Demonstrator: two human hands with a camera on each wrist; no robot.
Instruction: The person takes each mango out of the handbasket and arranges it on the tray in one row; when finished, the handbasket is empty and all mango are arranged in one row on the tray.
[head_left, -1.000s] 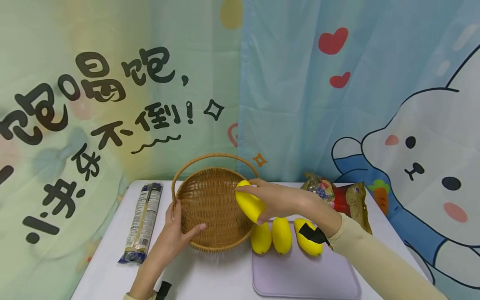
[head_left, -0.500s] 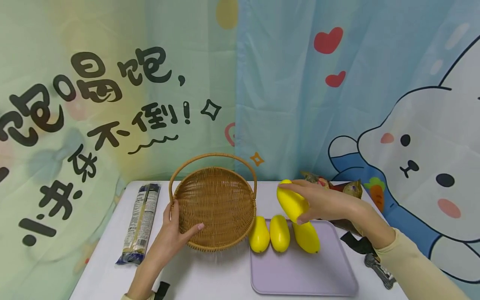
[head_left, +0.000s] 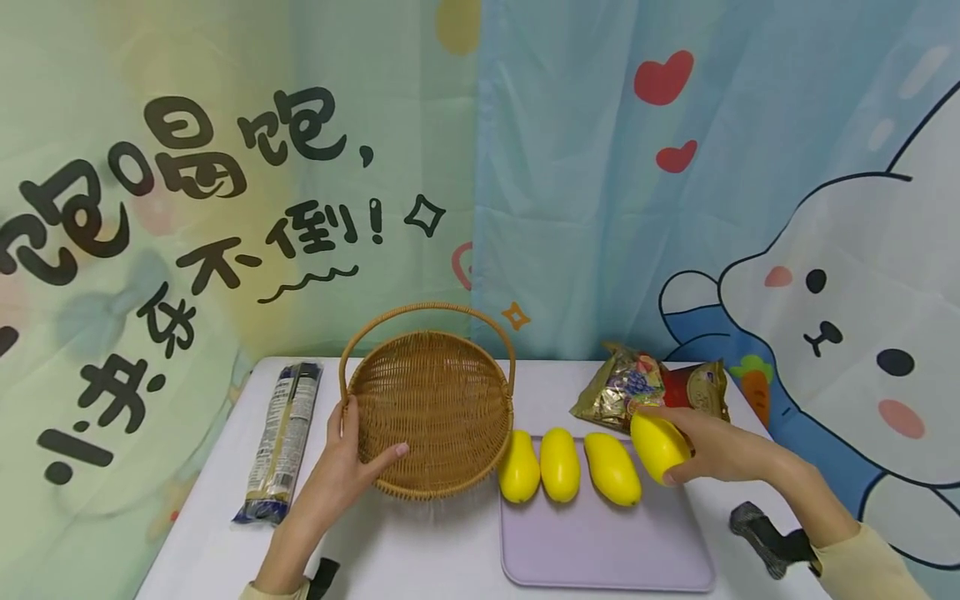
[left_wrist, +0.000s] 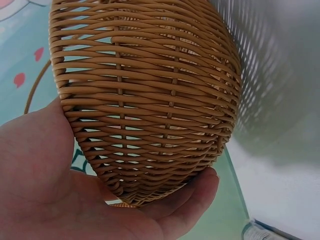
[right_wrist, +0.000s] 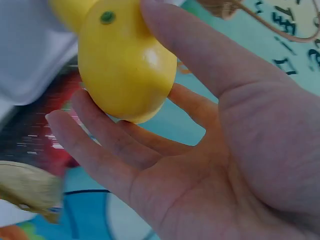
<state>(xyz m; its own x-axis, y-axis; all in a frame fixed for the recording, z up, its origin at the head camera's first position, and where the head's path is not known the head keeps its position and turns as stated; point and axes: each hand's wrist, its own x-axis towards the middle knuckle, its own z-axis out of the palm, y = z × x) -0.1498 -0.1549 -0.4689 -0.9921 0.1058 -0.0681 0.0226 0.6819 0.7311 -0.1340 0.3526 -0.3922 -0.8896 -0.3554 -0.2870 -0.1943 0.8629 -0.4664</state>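
My left hand (head_left: 337, 467) grips the left rim of a round wicker basket (head_left: 431, 417), thumb over its front and fingers on the outside. The basket's hollow faces me and holds nothing visible; its woven underside fills the left wrist view. On the right, my right hand (head_left: 727, 454) holds a yellow mango (head_left: 656, 447) between thumb and fingers at the tray's far right corner. Whether this mango touches the lilac tray (head_left: 607, 554) I cannot tell. Three more mangoes lie in a row to its left: one (head_left: 519, 468), another (head_left: 560, 467) and a third (head_left: 612, 469).
A long clear packet (head_left: 281, 446) with dark ends lies left of the basket. Behind the tray are a gold snack bag (head_left: 615, 387) and a red-and-gold packet (head_left: 693, 387). A printed curtain (head_left: 555, 208) hangs behind the white table (head_left: 420, 550).
My right hand has carried the mango from the basket's right edge rightward and down to the right end of the mango row. My left hand stays on the basket.
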